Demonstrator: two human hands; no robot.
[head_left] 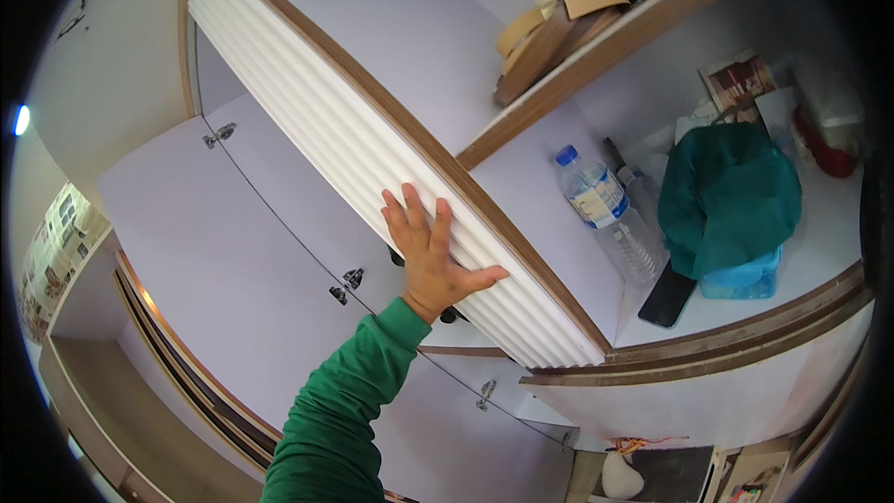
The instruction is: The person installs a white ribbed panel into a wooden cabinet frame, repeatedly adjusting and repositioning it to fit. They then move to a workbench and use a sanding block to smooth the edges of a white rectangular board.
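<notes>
My left hand (430,256), in a green sleeve, lies spread on a white ribbed panel (354,135) with brown wooden edging. Its fingers point up and its thumb stretches to the right, with the back of the hand facing me. Nothing is held in it. Behind the wrist, small dark parts show, mostly hidden by the hand and panel. My right hand does not show.
Right of the panel, a shelf holds a plastic bottle (596,191), a black phone (668,296), a green cloth (731,191) and a blue container (742,275). Brown strap-like items (559,33) sit above. Hinged cabinet doors (223,251) stand at left.
</notes>
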